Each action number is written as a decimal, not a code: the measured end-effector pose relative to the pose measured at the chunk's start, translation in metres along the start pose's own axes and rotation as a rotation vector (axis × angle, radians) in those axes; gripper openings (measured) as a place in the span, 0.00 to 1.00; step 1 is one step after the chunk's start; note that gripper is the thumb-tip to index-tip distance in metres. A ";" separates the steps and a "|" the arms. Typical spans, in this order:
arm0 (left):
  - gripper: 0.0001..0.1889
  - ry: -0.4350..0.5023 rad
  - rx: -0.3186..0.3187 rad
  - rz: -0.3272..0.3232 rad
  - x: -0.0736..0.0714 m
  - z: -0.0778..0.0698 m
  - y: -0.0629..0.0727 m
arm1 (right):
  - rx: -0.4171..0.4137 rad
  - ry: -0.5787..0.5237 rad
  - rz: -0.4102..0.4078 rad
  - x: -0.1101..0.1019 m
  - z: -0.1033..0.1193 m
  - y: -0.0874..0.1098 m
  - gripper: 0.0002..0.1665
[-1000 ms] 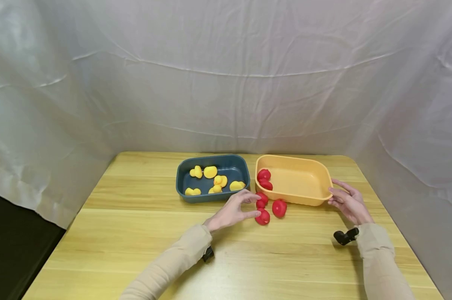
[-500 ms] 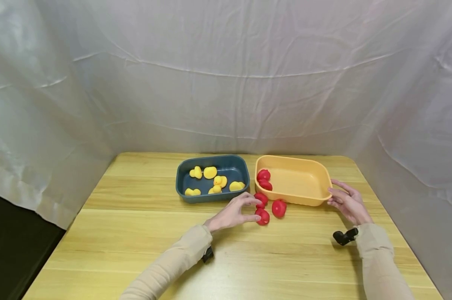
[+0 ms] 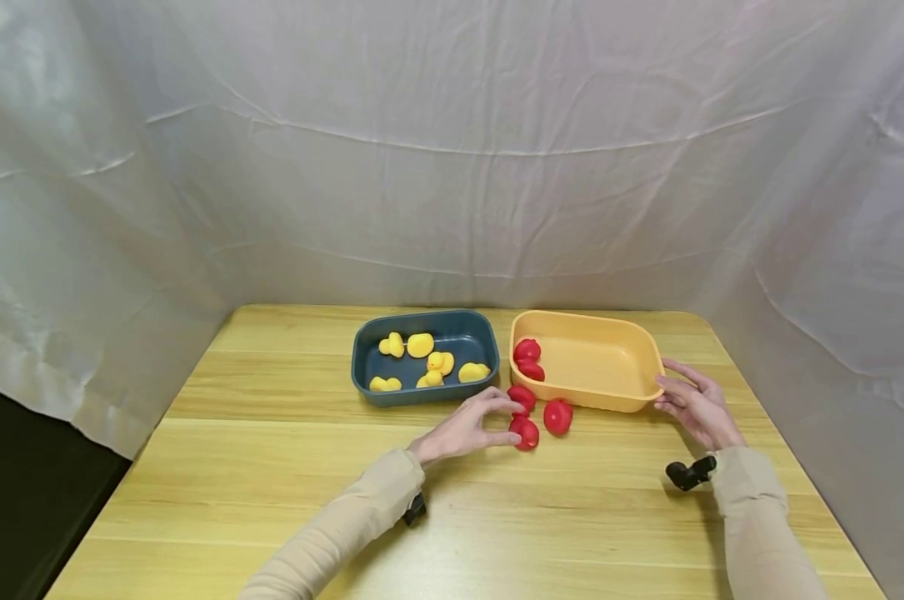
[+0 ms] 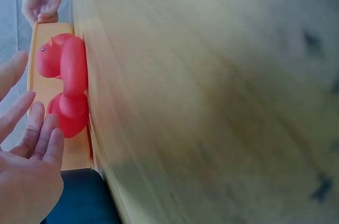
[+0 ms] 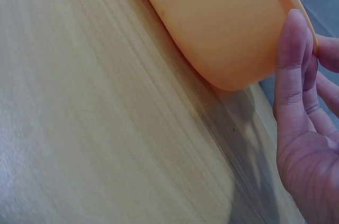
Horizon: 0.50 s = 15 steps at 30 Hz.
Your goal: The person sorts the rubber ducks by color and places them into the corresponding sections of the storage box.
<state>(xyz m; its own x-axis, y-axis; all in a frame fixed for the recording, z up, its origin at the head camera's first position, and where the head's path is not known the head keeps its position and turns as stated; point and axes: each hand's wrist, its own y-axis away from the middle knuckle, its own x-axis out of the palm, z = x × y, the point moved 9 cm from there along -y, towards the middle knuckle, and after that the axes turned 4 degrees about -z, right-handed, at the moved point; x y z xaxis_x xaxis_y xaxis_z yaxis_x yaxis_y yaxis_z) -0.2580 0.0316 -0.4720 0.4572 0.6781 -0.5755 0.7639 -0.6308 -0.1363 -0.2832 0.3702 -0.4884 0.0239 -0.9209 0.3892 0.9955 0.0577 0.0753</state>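
My left hand reaches over two red rubber ducks, one nearer and one farther. Its thumb and fingers are spread apart with the fingertips close to these ducks; whether they touch cannot be told. In the left wrist view, the red rubber duck lies beyond the loosely extended fingers. With thumb and fingers, my right hand pinches the right end rim of the yellow-orange bin; the right wrist view shows the thumb against the bin's outer wall.
A third red duck sits on the wooden table, to the right of the other two. Red ducks lie at the bin's left end. The dark blue bin beside it holds several yellow ducks. A pale curtain encloses the back.
My left fingertips have drawn slightly toward the near edge, and the farther loose duck sits a touch further left. The right hand and both bins look almost unmoved.
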 end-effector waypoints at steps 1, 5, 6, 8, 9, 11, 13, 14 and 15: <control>0.27 -0.002 -0.002 0.008 0.001 0.000 0.000 | 0.001 0.003 -0.001 0.000 0.000 0.000 0.21; 0.28 -0.023 0.003 0.033 0.005 0.000 -0.002 | 0.003 0.010 -0.005 0.001 0.000 0.000 0.21; 0.28 -0.027 0.004 0.039 0.005 0.000 -0.002 | 0.002 0.013 -0.005 0.001 0.000 0.000 0.21; 0.28 -0.035 0.011 0.044 0.007 0.000 -0.003 | 0.004 0.015 -0.004 0.001 0.000 0.000 0.21; 0.28 -0.037 0.014 0.045 0.008 0.000 -0.004 | 0.005 0.016 -0.003 0.001 0.000 0.000 0.21; 0.28 -0.041 0.013 0.050 0.009 0.000 -0.004 | 0.005 0.020 -0.001 0.001 0.000 0.000 0.21; 0.28 -0.048 0.014 0.050 0.010 0.000 -0.005 | 0.005 0.024 -0.002 0.000 0.001 0.000 0.21; 0.28 -0.051 0.013 0.050 0.010 -0.001 -0.006 | 0.004 0.023 -0.004 0.000 0.000 0.000 0.21; 0.27 -0.054 0.014 0.050 0.010 -0.001 -0.006 | 0.004 0.023 -0.005 0.000 0.000 -0.001 0.20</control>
<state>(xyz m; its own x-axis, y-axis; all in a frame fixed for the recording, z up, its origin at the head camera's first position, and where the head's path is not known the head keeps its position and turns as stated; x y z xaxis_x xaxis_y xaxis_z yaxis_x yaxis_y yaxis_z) -0.2574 0.0429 -0.4762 0.4689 0.6245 -0.6246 0.7341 -0.6688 -0.1176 -0.2838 0.3705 -0.4881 0.0211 -0.9296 0.3679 0.9952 0.0546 0.0809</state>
